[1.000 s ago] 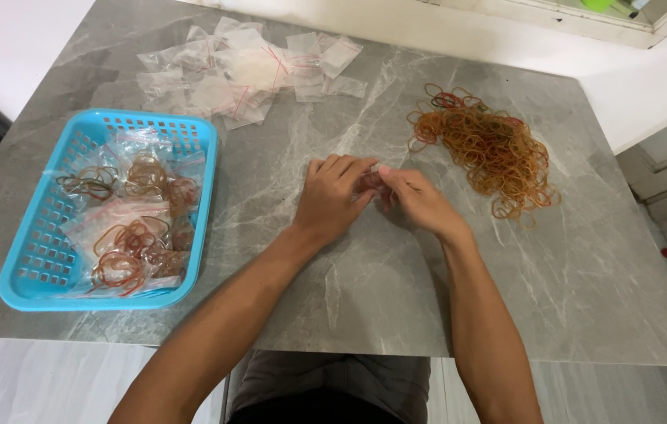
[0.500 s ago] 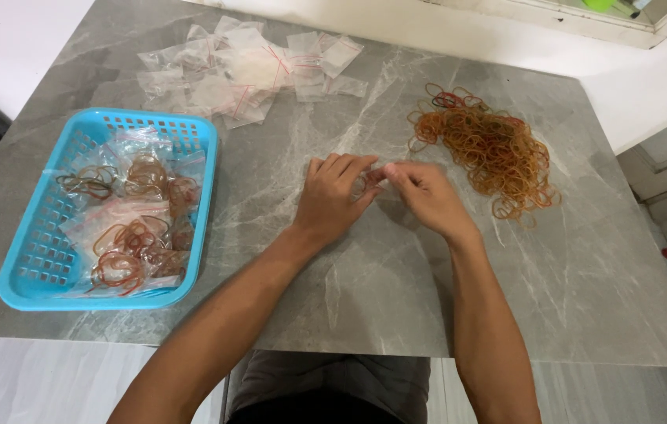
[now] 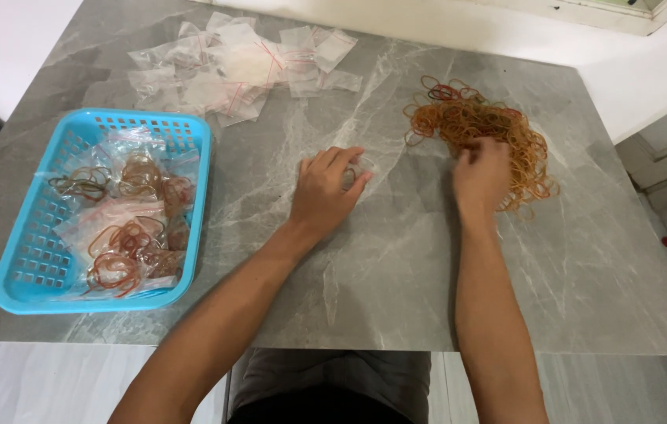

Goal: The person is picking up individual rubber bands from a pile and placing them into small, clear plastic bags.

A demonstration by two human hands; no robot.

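A grey marble-patterned table [image 3: 396, 283] fills the frame. At upper right, the right hand [image 3: 481, 174] reaches into the pile of rubber bands [image 3: 475, 126], its fingers curled among the strands at the pile's lower edge. At centre, the left hand [image 3: 326, 188] rests palm-down, fingers loosely bent over a small clear bag [image 3: 359, 169] that peeks out beside the fingertips. A blue basket [image 3: 51, 259] of filled bags sits at left; empty clear bags [image 3: 239, 59] lie at upper left.

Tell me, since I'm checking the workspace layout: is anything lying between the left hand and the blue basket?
Nothing visible does. Between the left hand and the blue basket lies only bare grey tabletop. The empty clear bags sit farther back, and the right hand is at the rubber band pile.
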